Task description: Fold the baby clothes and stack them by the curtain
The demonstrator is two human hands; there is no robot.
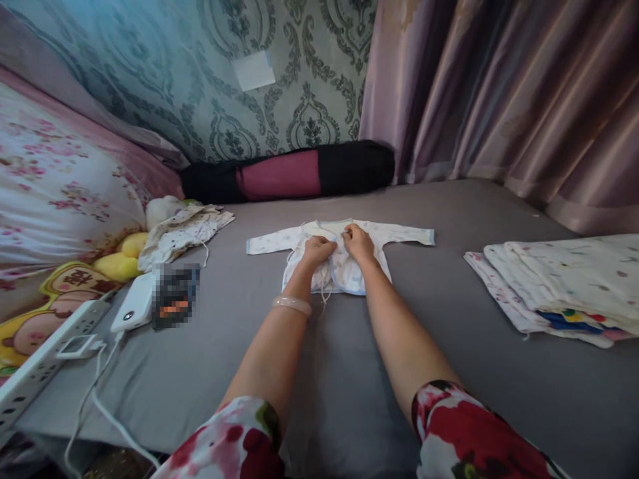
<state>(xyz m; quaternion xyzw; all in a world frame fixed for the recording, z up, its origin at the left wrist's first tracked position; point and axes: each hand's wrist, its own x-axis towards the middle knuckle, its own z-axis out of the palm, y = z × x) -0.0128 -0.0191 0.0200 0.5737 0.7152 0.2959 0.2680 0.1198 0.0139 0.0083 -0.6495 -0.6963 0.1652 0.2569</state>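
Observation:
A small white baby shirt (pixel 349 273) with light blue trim lies spread on the grey sheet, its sleeves stretched out to both sides. My left hand (pixel 319 249) rests on the upper front of the shirt, fingers pinched together near the middle. Beside it, my right hand (pixel 358 241) pinches at the front edge just below the neckline. Whether each pinch holds a tie or the cloth edge is too small to make out. Thin ties hang from the shirt's lower hem.
Folded printed cloths (pixel 564 279) are stacked at the right. On the left lie a crumpled spotted garment (pixel 177 233), yellow plush toys (pixel 120 258), a white power bank (pixel 134 303) with cables and a power strip (pixel 54 356). A black and maroon long bag (pixel 284 174) lies against the wall.

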